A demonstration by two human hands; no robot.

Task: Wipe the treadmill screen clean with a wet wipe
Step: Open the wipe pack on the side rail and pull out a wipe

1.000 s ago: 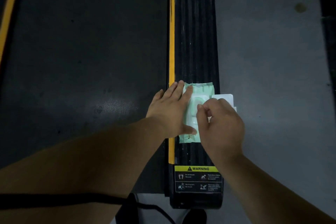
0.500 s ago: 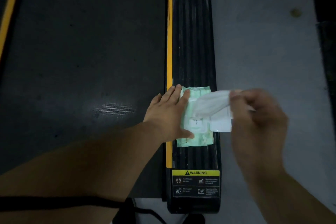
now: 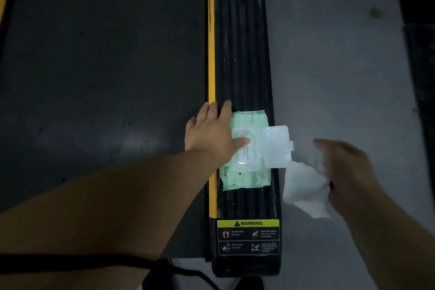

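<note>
A pale green pack of wet wipes point(image 3: 253, 178) lies on the treadmill's black ribbed side rail point(image 3: 240, 54), its clear plastic lid point(image 3: 276, 147) flipped open to the right. My left hand point(image 3: 209, 134) lies flat on the pack's left part, fingers straight, thumb near the opening. My right hand point(image 3: 346, 172), blurred, is out over the grey floor to the right and grips a crumpled white wet wipe point(image 3: 304, 188) that hangs to its left. The treadmill screen is not in view.
The dark treadmill belt point(image 3: 94, 66) fills the left side, bordered by a yellow stripe point(image 3: 211, 54). A yellow warning label point(image 3: 248, 235) sits at the rail's near end. Grey floor point(image 3: 329, 54) lies to the right. A black strap point(image 3: 70, 263) crosses the bottom left.
My right hand pulled a white wipe out of the pack and carried it right and toward me, free of the pack. My left hand stayed on the pack, which shifted slightly.
</note>
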